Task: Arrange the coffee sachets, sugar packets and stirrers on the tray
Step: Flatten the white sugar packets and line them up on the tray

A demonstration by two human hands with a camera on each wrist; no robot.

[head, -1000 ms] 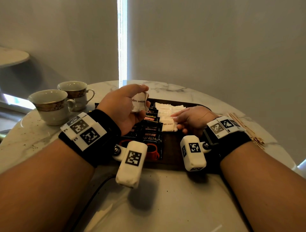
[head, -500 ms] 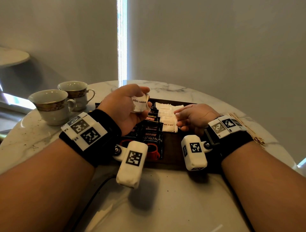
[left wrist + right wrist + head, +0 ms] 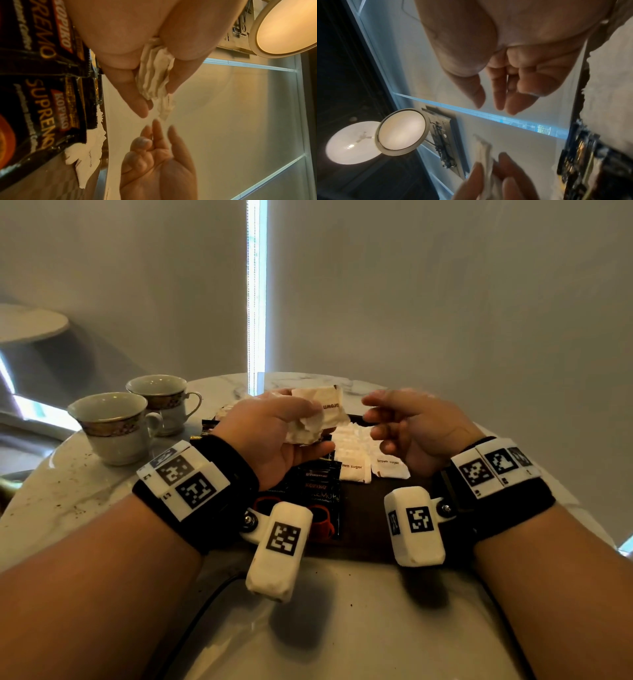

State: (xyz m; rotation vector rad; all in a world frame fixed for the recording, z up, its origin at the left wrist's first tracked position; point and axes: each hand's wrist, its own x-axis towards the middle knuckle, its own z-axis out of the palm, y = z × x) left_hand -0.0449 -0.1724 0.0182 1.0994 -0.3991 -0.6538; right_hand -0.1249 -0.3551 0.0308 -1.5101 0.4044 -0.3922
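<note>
Holding a bunch of brown sugar packets (image 3: 317, 419) above the tray (image 3: 363, 518), our left hand (image 3: 274, 433) has its fingers clamped round them, while our right hand (image 3: 414, 426) hovers just beside, fingers loosely apart and holding nothing. Coffee sachets (image 3: 318, 491) and more sugar packets (image 3: 356, 450) already lie in rows on the tray. We should pinch only the top packet's free edge, draw it off cleanly, and lay it square beside its neighbours without disturbing them.

White sugar packets (image 3: 320, 419) bunched above tray (image 3: 363, 529)
</note>
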